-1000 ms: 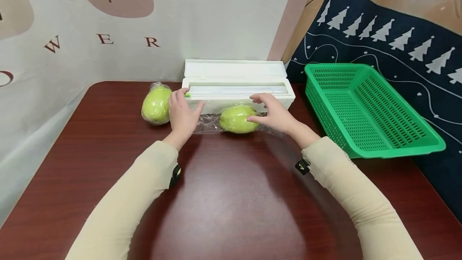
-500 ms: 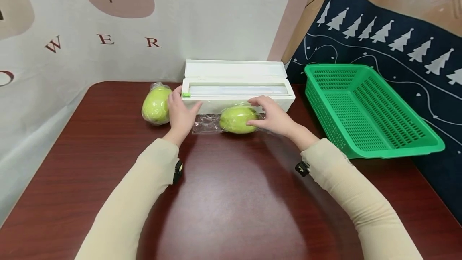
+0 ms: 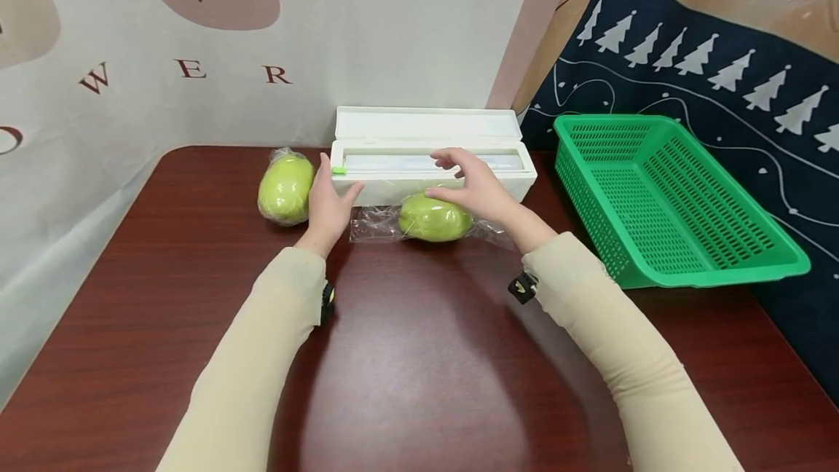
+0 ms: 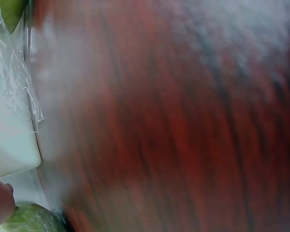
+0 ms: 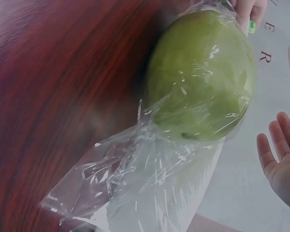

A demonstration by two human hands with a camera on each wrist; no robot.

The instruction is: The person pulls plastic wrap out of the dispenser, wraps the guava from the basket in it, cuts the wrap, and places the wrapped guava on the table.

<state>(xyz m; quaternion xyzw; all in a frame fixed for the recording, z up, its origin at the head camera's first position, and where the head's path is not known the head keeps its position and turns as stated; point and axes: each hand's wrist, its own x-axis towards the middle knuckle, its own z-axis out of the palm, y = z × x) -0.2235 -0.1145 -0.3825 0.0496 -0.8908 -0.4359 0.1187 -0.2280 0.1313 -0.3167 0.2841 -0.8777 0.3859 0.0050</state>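
Observation:
A white cling film dispenser point(image 3: 393, 194) stands at the back of the table, lid raised, a green slide cutter point(image 3: 339, 170) at its left end. My left hand point(image 3: 328, 206) rests by that end, fingers straight, thumb at the front face. Against the box's front lies an oval green fruit point(image 3: 435, 219) in clear film, whose loose ends spread sideways; the film point(image 5: 154, 179) shows large in the right wrist view. My right hand point(image 3: 481, 191) hovers above this fruit with fingers spread, holding nothing. A second wrapped green fruit point(image 3: 285, 188) sits just left of my left hand.
A green plastic basket point(image 3: 721, 281) stands at the right side of the dark red wooden table point(image 3: 419, 370). Printed cloth point(image 3: 406, 28) hangs behind the table, with a navy tree-patterned cloth point(image 3: 708, 115) at the right.
My left fingers have come off the slide cutter and down to the box's left end. My right hand has moved left and up, away from the fruit's side.

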